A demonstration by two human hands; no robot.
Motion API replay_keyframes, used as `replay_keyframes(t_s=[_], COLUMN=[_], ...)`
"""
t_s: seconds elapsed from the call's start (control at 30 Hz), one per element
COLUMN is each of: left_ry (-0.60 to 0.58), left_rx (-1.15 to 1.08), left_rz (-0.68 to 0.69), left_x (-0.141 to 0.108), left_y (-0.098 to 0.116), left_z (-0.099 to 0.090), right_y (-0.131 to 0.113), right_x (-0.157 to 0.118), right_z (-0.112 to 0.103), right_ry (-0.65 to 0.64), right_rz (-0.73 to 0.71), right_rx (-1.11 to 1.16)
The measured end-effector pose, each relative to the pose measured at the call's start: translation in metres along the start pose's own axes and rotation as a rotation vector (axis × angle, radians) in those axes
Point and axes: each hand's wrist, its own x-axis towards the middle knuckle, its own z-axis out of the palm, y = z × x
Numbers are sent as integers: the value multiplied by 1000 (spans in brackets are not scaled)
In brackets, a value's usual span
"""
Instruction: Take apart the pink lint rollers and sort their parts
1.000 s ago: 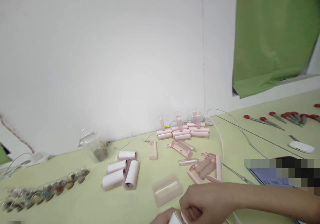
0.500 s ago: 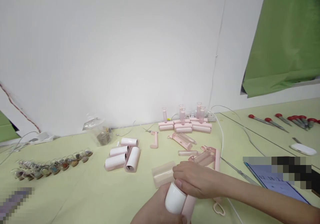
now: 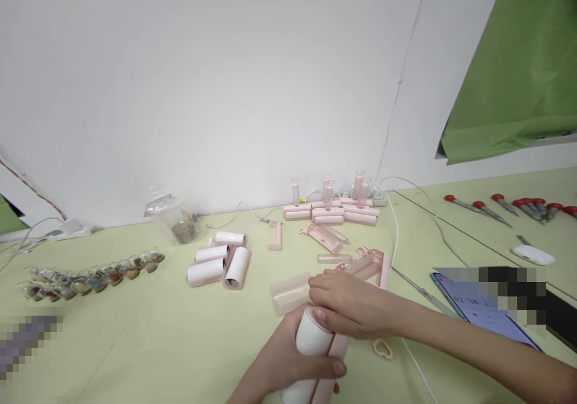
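Observation:
My left hand (image 3: 288, 356) is wrapped round a white roll (image 3: 312, 335) with a pink holder (image 3: 331, 362) along its right side. Over the upper end of these, my right hand (image 3: 345, 302) is closed, its thumb on the roll's top rim. Just behind the hands lies a translucent cover (image 3: 291, 294). Pink and clear parts (image 3: 369, 264) are beyond my right hand. A pink heart-shaped ring (image 3: 383, 348) lies below my right forearm.
White rolls (image 3: 206, 270) lie left of centre, near a pink handle (image 3: 276, 235). Assembled pink pieces (image 3: 328, 214) stand by the wall. Glass jars (image 3: 97, 281) line the left; red-ended tools (image 3: 493, 211), a phone (image 3: 482, 314) and a white cable (image 3: 396, 229) are rightward.
The view has shifted, so the table items sit higher. More of the held roll and pink holder shows, and my left thumb now lies visibly across them. The heart-shaped ring is more exposed.

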Motion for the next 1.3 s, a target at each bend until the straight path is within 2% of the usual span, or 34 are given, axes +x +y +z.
replay_keyframes(t_s=[0.07, 0.13, 0.2, 0.27, 0.37, 0.43, 0.53, 0.63, 0.73, 0.83, 0.93, 1.03, 1.17, 1.23, 1.3], left_ry=[110, 302, 469, 528, 511, 501, 338, 220, 199, 211, 221, 179, 191, 230, 255], left_rx=[30, 26, -23, -35, 219, 464, 532, 480, 477, 471, 527, 640, 647, 610, 570], left_rz=[126, 275, 380, 451, 536, 455, 234, 241, 288, 311, 340, 412, 413, 362, 319], left_x=[3, 8, 15, 22, 27, 28, 31, 35, 35, 33, 31, 31, 32, 31, 30], left_y=[-7, -14, -18, -19, -19, -23, -35, -49, -57, -57, -57, -57, -59, -60, -60], left_z=[-3, -4, -7, -13, -38, -61, -92, -107, -109, -107, -105, -104, -103, -102, -100], right_y=[0, 0, 1, 4, 15, 25, 37, 40, 37, 36, 50, 82, 124, 132, 129], right_x=[-4, -8, -10, -8, 3, 11, 21, 28, 31, 29, 24, 22, 28, 33, 37], right_z=[0, 4, 11, 19, 25, 24, 23, 33, 52, 62, 50, 28, 22, 24, 19], right_ry=[28, 26, 30, 87, 240, 294, 267, 167, 89, 81, 158, 220, 139, 97, 88], right_rz=[146, 285, 328, 303, 268, 238, 210, 193, 146, 154, 235, 356, 372, 348, 328], right_rx=[166, 400, 625, 779, 790, 665, 411, 209, 64, 3, -69, -187, -221, -198, -161])
